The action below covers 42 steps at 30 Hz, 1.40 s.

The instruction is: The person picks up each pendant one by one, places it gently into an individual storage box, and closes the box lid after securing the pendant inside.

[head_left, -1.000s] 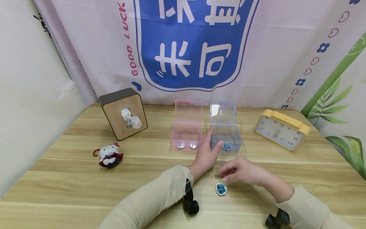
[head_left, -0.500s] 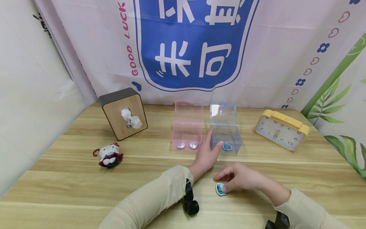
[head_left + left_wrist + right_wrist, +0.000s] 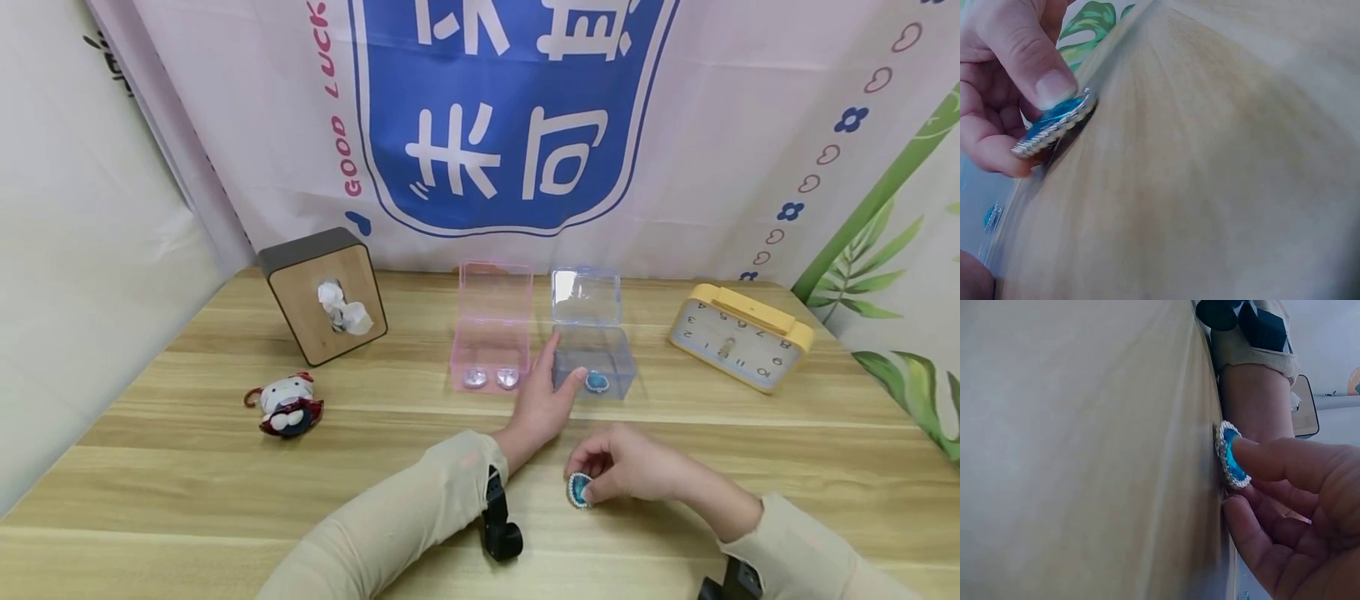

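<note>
Pinching the blue jewel point(image 3: 578, 490) between thumb and fingers, the right hand point(image 3: 628, 465) has tipped it up from the table point(image 3: 187, 500), where it lay flat a second ago, so the pick-up seems barely begun; the left hand point(image 3: 542, 404), fingers extended, rests unmoved against the blue box point(image 3: 617, 350) holding another jewel point(image 3: 597, 382)

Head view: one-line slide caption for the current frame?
Right hand pinches a white-rimmed blue gem; left hand touches an open bluish box holding a second gem.
</note>
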Available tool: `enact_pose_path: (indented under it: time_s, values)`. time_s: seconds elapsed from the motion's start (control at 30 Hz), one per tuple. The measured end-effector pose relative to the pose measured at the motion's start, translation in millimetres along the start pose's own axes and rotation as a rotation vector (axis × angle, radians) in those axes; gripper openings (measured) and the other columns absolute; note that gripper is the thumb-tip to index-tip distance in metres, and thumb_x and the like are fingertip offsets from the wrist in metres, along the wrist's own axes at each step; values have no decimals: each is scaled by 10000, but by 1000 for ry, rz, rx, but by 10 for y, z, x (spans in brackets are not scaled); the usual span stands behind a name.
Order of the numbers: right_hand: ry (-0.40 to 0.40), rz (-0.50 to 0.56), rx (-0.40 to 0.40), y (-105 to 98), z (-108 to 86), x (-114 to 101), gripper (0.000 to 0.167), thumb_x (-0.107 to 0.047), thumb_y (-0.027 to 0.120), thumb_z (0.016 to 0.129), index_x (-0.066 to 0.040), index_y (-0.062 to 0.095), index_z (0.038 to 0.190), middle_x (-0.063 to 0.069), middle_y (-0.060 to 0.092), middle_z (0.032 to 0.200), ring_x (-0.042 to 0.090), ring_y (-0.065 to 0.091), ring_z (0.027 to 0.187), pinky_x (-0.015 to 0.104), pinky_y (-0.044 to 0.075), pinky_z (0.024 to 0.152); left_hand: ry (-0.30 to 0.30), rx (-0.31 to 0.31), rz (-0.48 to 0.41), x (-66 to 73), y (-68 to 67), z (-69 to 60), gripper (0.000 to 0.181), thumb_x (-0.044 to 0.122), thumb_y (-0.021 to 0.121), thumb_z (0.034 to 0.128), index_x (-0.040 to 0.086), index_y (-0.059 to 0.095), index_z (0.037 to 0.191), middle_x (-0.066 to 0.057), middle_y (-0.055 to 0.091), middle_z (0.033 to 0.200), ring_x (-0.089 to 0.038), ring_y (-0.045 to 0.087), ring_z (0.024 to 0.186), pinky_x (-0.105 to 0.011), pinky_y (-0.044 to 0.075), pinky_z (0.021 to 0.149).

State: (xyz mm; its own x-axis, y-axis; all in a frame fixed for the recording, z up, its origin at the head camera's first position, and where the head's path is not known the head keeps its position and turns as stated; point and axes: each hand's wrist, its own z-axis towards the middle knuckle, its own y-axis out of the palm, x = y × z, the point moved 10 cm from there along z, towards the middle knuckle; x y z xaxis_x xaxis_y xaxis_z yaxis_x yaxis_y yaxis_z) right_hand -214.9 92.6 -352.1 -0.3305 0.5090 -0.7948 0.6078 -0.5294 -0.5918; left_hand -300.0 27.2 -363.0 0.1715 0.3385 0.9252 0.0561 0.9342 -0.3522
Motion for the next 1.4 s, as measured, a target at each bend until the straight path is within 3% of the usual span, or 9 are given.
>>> enact_pose_path:
  time_s: [0.17,0.53,0.7,0.9,1.4]
  values:
    - [9,41,8,-5,0,4,156,-9,704,717,-67,629,841,-23,582,732,71,522,668,198,480,586,16,11,4,23,-14,1,661,313,564,912,229,228,1475,-41,276,1510,-280,315,1349,-450,264,1112]
    - [94,301,-13,-66,-17,179,226,-33,622,824,81,633,1019,77,650,834,98,583,728,225,539,630,4,-7,16,20,-2,-4,671,326,558,914,220,214,1479,-33,263,1515,-268,302,1355,-441,250,1119]
    - [122,270,31,-189,-23,159,249,-67,609,853,70,629,1060,115,677,931,151,614,792,263,558,691,2,-7,23,24,-6,-6,674,337,555,914,227,208,1480,-33,261,1515,-274,301,1356,-454,253,1115]
    - [137,254,73,-314,-14,143,254,-70,574,884,74,625,1087,89,680,916,116,597,769,229,541,683,14,-4,22,23,-5,-8,676,335,558,913,216,210,1480,-36,261,1515,-275,299,1356,-457,254,1114]
    - [94,268,193,-652,53,76,272,-58,543,904,114,571,1113,89,632,947,107,597,831,315,557,769,9,-15,34,18,4,-6,677,335,557,917,213,205,1483,-50,272,1511,-284,296,1356,-452,255,1116]
